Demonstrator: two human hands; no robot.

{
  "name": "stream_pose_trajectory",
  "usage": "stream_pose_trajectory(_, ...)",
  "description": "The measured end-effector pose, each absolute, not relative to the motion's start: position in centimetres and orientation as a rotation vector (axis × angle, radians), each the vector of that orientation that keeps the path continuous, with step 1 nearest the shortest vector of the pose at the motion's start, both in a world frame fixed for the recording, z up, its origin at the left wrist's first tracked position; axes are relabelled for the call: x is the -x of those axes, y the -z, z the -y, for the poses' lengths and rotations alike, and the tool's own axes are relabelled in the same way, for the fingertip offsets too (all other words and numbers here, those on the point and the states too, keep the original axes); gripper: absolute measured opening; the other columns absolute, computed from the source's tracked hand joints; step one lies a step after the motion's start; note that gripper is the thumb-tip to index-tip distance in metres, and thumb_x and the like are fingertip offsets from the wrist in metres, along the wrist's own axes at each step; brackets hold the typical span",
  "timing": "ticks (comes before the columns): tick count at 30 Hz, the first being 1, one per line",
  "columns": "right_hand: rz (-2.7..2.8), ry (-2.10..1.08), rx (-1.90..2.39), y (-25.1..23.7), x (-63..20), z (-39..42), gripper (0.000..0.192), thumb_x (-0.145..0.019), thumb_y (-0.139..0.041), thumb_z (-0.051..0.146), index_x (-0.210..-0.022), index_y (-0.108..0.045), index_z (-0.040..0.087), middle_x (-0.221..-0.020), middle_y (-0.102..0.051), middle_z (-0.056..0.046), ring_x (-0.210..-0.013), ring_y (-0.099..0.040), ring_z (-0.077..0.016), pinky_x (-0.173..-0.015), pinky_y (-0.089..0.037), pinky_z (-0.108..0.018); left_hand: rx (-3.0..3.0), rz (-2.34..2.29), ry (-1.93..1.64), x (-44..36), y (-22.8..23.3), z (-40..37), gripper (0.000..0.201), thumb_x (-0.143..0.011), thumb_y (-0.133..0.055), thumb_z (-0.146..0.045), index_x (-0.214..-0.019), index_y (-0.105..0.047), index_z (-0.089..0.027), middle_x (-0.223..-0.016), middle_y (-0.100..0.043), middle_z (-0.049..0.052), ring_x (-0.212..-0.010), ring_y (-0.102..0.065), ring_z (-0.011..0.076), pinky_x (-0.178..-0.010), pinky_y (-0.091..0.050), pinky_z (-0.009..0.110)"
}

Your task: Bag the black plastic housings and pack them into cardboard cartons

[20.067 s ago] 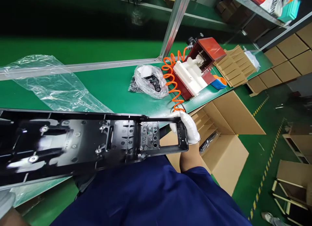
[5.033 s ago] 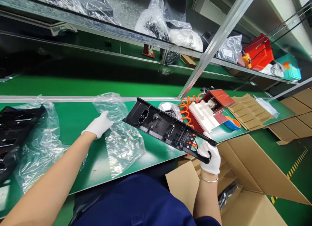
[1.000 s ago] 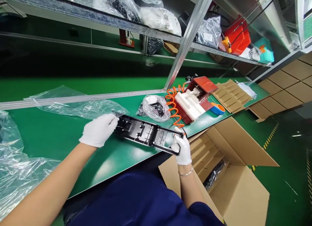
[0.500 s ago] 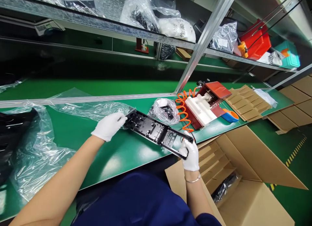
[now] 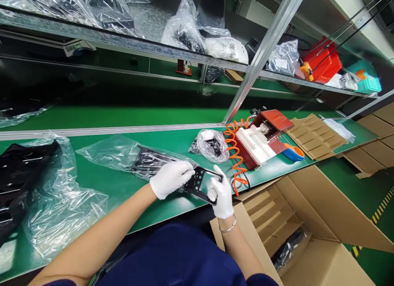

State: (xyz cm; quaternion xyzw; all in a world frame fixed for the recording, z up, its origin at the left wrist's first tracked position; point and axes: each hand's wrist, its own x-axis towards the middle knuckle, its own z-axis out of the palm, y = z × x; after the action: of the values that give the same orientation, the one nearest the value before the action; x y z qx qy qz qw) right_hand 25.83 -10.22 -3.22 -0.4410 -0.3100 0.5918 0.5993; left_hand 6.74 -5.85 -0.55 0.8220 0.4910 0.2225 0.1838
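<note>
A long black plastic frame (image 5: pixel 199 180) lies slanted over the bench, its left part inside a clear plastic bag (image 5: pixel 112 154). My left hand (image 5: pixel 170 178), in a white glove, is closed at the middle of the frame, where the bag's mouth seems to be. The fingertips partly hide what they pinch, film or frame. My right hand (image 5: pixel 222 194), also white-gloved, grips the open right end of the frame, thumb and fingers around its rim. A small clear bag of black parts (image 5: pixel 213 146) sits just behind the frame.
A red and white fixture (image 5: pixel 258 142) with a coiled orange hose (image 5: pixel 235 154) stands to the right. An open cardboard box (image 5: pixel 308 208) is below the bench edge. Black molded parts (image 5: pixel 23 179) and loose plastic film (image 5: pixel 66 208) lie at left. A metal post (image 5: pixel 264 56) rises behind.
The frame's left part has gone into the clear bag. My left hand has moved right, from the frame's far end to its middle. My right hand has shifted slightly left with the frame.
</note>
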Motion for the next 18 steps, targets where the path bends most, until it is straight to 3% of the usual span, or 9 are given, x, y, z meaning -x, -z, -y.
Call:
stream_pose_trajectory(4, 0.642, -1.390, 1.013, 3.5, -24.3, 9.4, 0.070, -0.070, -0.076, 0.034, -0.133, -0.050, 0.021, -0.056, -0.041, 0.014, -0.039, -0.025, -0.0029, -0.037, -0.024, -0.016, -2.418, -1.317, -0.561, -8.2, 0.8, 7.4, 0.026, -0.095, -0.047, -0.028, -0.075, -0.062, -0.021, -0.076, -0.066, 0.002, -0.072, -0.060, 0.0170, -0.067, -0.040, 0.030)
stream_pose_trajectory(9, 0.486, -1.347, 1.005, 4.6, -21.9, 9.2, 0.083, -0.069, -0.075, 0.036, -0.143, -0.040, 0.023, -0.057, -0.041, 0.014, -0.042, -0.028, -0.0044, -0.043, -0.033, -0.018, -2.360, -1.327, -0.555, -8.8, 1.9, 8.1, 0.027, -0.096, -0.044, -0.027, -0.075, -0.061, -0.020, -0.078, -0.067, 0.002, -0.075, -0.062, 0.0174, -0.069, -0.043, 0.030)
stream_pose_trajectory(11, 0.523, -1.345, 1.032, 5.2, -21.0, 9.3, 0.087, -0.069, -0.075, 0.038, -0.146, -0.037, 0.024, -0.059, -0.043, 0.013, -0.043, -0.033, -0.0062, -0.045, -0.039, -0.020, -2.257, -1.394, -0.642, -8.7, 1.8, 7.5, 0.027, -0.096, -0.043, -0.027, -0.077, -0.061, -0.020, -0.080, -0.067, 0.003, -0.077, -0.062, 0.0176, -0.070, -0.044, 0.030)
stream_pose_trajectory(14, 0.607, -1.313, 1.019, 6.2, -20.4, 8.9, 0.089, -0.065, -0.078, 0.038, -0.145, -0.040, 0.026, -0.076, -0.058, 0.006, -0.057, -0.052, -0.0108, -0.057, -0.051, -0.026, -2.192, -1.397, -0.715, -8.9, 1.5, 7.1, 0.026, -0.095, -0.043, -0.027, -0.078, -0.062, -0.020, -0.083, -0.069, 0.004, -0.078, -0.064, 0.0180, -0.071, -0.045, 0.030)
stream_pose_trajectory(16, 0.609, -1.287, 1.013, 7.0, -20.3, 8.0, 0.085, -0.063, -0.079, 0.039, -0.140, -0.045, 0.027, -0.090, -0.065, 0.001, -0.073, -0.061, -0.0148, -0.069, -0.055, -0.030, -2.259, -1.326, -0.685, -9.2, 1.5, 7.6, 0.026, -0.095, -0.043, -0.027, -0.082, -0.065, -0.020, -0.088, -0.072, 0.005, -0.082, -0.065, 0.0192, -0.074, -0.046, 0.031)
stream_pose_trajectory(18, 0.611, -1.302, 1.065, 7.9, -20.4, 6.8, 0.075, -0.065, -0.078, 0.046, -0.133, -0.051, 0.027, -0.093, -0.067, 0.000, -0.077, -0.063, -0.0175, -0.073, -0.056, -0.034, -2.360, -1.279, -0.585, -9.6, 1.8, 8.5, 0.026, -0.095, -0.044, -0.027, -0.086, -0.068, -0.020, -0.090, -0.073, 0.007, -0.083, -0.067, 0.0214, -0.074, -0.047, 0.033)
